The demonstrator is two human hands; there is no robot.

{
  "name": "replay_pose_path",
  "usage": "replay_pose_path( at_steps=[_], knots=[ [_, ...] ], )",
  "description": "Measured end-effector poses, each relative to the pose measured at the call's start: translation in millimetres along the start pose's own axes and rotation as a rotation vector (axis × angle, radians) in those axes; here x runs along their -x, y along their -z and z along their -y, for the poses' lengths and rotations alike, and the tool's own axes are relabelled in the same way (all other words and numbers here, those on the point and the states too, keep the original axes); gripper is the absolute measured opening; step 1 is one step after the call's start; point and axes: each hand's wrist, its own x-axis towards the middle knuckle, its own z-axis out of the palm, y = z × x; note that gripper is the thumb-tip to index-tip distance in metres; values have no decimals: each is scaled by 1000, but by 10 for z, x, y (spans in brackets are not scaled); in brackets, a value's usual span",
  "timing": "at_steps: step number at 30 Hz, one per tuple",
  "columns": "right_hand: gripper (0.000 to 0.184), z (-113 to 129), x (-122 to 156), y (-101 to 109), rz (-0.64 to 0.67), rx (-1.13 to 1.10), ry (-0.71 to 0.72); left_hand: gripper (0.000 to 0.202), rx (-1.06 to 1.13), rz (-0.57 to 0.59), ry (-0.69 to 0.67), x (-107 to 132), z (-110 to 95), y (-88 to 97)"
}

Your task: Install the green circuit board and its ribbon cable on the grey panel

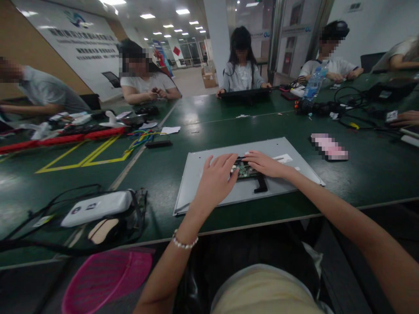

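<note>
A flat grey panel, like the back of a display, lies on the green table in front of me. Near its middle sits a green circuit board with small components, partly covered by my fingers. My left hand is open over the board's left end, thumb and fingers apart. From the right, my right hand reaches in, its fingers stretched out over the board's upper right part. Whether either hand grips the board is hard to see. A black bracket-like piece sticks out below the board, and a white label lies beyond my right hand.
A pink phone lies to the right. On the left are a white case, a computer mouse and black cables. Coloured wires and a water bottle stand farther back. Several people sit around the table.
</note>
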Motion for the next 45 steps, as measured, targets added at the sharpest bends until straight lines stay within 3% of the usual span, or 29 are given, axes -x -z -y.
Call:
replay_pose_path(
  at_steps=[3, 6, 11, 14, 22, 28, 32, 40, 45],
  knots=[
    [47, -7, -11, -1, -1, 8, 22, 43, 22, 6, -67, -343, 145, -38],
    [47, -6, -4, -3, 3, 4, 12, 47, 73, 33, -102, -548, 362, -268],
    [49, -3, 46, -14, -28, -23, -58, 48, 195, 101, -81, -527, 609, -761],
    [49, -20, 72, 8, -51, -21, -76, 41, 232, 155, -86, -455, 630, -895],
    [42, -143, 124, 148, -159, -20, -152, 35, 198, 174, -112, -442, 629, -888],
    [36, -161, 66, 95, -216, 2, -162, 35, 190, 178, -130, -445, 640, -885],
    [32, -161, -51, 68, -196, 8, -140, 35, 173, 184, -119, -442, 636, -873],
    [30, -226, -370, -2, -34, 135, -131, 36, 146, 177, -137, -413, 648, -862],
    [27, -306, -368, -66, -95, 151, -210, 36, 140, 176, -143, -393, 649, -859]
  ],
)
